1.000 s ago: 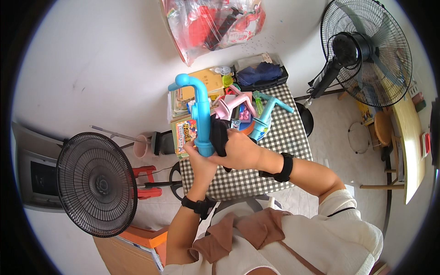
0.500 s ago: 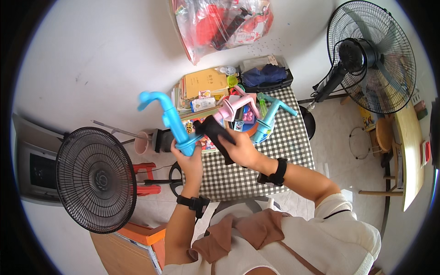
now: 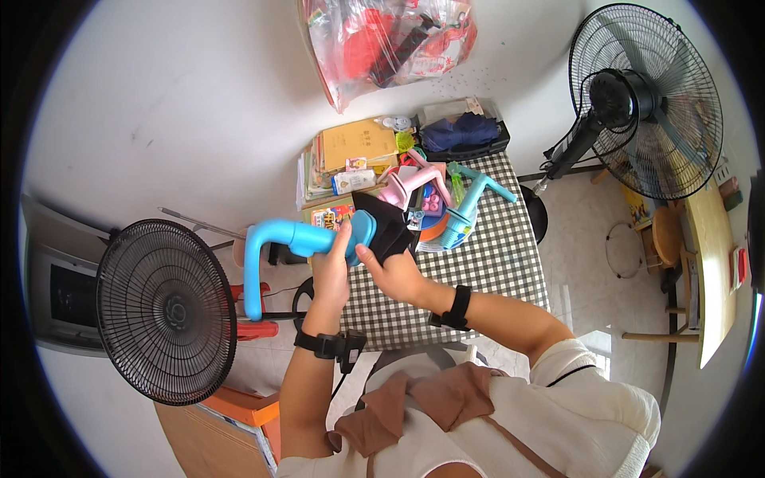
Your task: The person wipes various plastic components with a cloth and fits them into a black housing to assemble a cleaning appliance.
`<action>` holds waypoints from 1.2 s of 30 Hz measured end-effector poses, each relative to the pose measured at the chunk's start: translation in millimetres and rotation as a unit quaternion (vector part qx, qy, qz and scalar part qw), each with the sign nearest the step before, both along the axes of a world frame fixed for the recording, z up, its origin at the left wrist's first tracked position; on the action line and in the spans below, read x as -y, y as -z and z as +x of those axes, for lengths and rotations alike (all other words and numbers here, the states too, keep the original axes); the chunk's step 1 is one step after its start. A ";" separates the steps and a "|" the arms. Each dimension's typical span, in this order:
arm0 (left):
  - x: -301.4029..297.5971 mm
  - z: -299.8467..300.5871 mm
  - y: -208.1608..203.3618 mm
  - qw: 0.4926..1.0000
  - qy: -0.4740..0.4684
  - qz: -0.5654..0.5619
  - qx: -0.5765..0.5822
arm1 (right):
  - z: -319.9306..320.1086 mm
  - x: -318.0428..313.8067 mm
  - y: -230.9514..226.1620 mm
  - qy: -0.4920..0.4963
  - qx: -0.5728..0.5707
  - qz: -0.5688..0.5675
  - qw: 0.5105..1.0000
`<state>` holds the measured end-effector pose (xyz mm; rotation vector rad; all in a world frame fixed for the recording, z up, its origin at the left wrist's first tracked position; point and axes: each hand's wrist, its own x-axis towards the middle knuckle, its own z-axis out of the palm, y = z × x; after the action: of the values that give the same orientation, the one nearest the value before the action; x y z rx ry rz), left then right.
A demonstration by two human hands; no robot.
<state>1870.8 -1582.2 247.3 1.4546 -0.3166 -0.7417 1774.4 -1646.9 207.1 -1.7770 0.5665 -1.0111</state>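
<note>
My left hand (image 3: 332, 269) is closed around a bright blue, bent plastic tube (image 3: 280, 232), close to the round discs at its right end. The tube's free arm hangs downward on the left. In my right hand (image 3: 396, 277) is a black cloth (image 3: 386, 227), draped against those discs and hiding part of that end. The right thumb lies by the disc's edge; its other fingers are mostly behind the cloth. Beyond the hands, a pink bent tube (image 3: 412, 180) and a teal one (image 3: 476, 199) rest on the checkered table (image 3: 498, 263).
A stack of books and papers (image 3: 355, 143) lies at the table's back left, with a dark blue folded umbrella (image 3: 462, 131) beside it. Black fans stand at left (image 3: 167, 311) and right (image 3: 645, 99). A plastic bag (image 3: 390, 48) hangs on the wall.
The blue tube has turned from upright to nearly level, its bent arm now pointing down at the left. My right hand has brought the black cloth against its disc end.
</note>
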 end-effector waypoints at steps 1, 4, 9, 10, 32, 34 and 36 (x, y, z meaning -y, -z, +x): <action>2.5 -1.4 -0.5 0.999 -0.019 -0.037 -0.031 | 1.9 -3.4 -12.0 0.064 0.076 -0.070 0.993; 9.6 -7.6 -4.5 0.985 -0.062 -0.119 -0.112 | -5.3 -0.1 -17.5 -0.020 0.002 -0.049 0.999; 0.5 11.4 -17.7 0.960 0.019 -0.109 -0.258 | -40.8 3.7 -16.2 -0.174 -0.161 -0.315 0.919; -1.7 18.8 -10.4 0.962 0.029 -0.079 -0.259 | -41.7 6.3 -12.7 -0.170 -0.160 -0.322 0.918; 2.8 -19.3 9.2 0.993 -0.089 -0.044 -0.066 | -17.5 5.9 20.2 -0.036 -0.025 0.152 0.987; 5.3 -27.9 9.5 0.997 -0.047 -0.057 0.037 | -9.6 13.6 45.0 -0.051 -0.073 0.413 0.906; -3.6 -30.5 23.2 0.984 0.000 -0.050 0.169 | -13.0 15.5 24.2 -0.121 0.001 0.657 0.744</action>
<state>1840.3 -1578.6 224.1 1.4829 -0.6056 -0.4676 1761.4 -1662.4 182.8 -0.5216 0.7410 -0.2036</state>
